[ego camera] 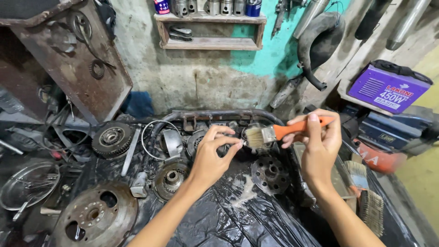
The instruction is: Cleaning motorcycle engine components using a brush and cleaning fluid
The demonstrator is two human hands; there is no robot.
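Note:
My right hand grips a paintbrush by its orange handle, bristles pointing left. My left hand pinches a small dark metal part between thumb and fingertips, right at the brush's pale bristles. Both hands hover over a wet black plastic sheet covered with greasy machine parts. Below the brush lies a round hub with holes. Under my left wrist sits a clutch-like round part.
A rusty brake disc lies front left, a toothed clutch drum behind it, and a wire ring. A second brush and a wire brush rest at right. A purple box and a wall shelf stand behind.

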